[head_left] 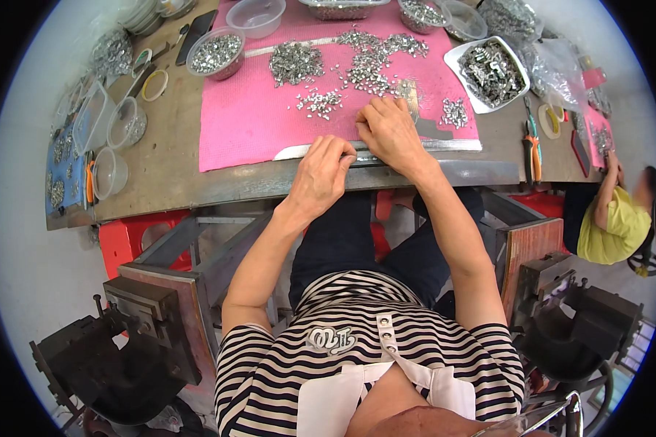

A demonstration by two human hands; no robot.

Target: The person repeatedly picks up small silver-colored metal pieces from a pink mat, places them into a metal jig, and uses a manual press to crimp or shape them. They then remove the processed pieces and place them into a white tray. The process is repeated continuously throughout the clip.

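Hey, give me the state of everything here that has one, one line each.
Pink mat: spread flat, strewn with loose metal pieces
Left hand: fingers curled at the mat's near edge; grip unclear
Right hand: fingers curled over the mat; grip unclear
White tray: uncovered, heaped with metal pieces
Round tub at upper left: uncovered, well filled with metal pieces
Clear tub behind it: uncovered, looks empty

I work in bright, even light; the metal bits (296, 64) glint, and my surface (164, 156) bows toward the picture's blackened corners.
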